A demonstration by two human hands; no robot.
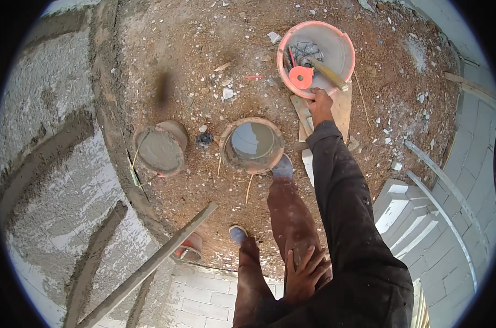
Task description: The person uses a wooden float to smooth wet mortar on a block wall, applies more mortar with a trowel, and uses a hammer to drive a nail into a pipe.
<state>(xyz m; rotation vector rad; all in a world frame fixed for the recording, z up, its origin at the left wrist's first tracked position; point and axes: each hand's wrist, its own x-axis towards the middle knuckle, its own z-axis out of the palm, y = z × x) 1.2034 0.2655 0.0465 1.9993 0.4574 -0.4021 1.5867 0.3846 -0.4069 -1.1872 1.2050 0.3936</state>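
head view: dark-sleeved right arm stretched forward to a round pink plastic tub
right hand curled around its near rim, beside a wooden handle; left hand with fingers spread, resting on a brown-trousered leg. a round mortar-caked bucket of liquid stands nearer, to the left, on brown dirt ground.

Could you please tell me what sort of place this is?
Probably a building site, judging by the bare block wall, the grey mortar-like mix in a bucket and the rubble-strewn dirt floor.
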